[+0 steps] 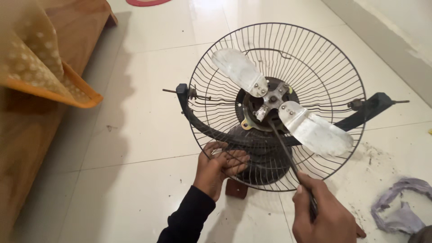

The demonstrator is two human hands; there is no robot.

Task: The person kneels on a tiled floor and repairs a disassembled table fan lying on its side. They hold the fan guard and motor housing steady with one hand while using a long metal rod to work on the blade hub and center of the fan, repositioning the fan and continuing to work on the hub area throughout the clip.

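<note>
Left hand [220,168] grips the fan guard [315,67]; right hand [326,211] holds a screwdriver [283,148] at the hub [272,100].

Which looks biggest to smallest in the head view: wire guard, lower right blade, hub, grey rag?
1. wire guard, by far the largest.
2. lower right blade.
3. grey rag, close to the blade in apparent size and partly cut off by the frame edge, so that ranking is unsure.
4. hub, smallest.

The right hand [325,212] is cut off at the bottom edge, hiding the handle of its screwdriver [288,158], while the left hand's [219,167] fingertips vanish behind the fan's wire guard [310,58], and the grey rag [402,209] runs off the right edge.
</note>
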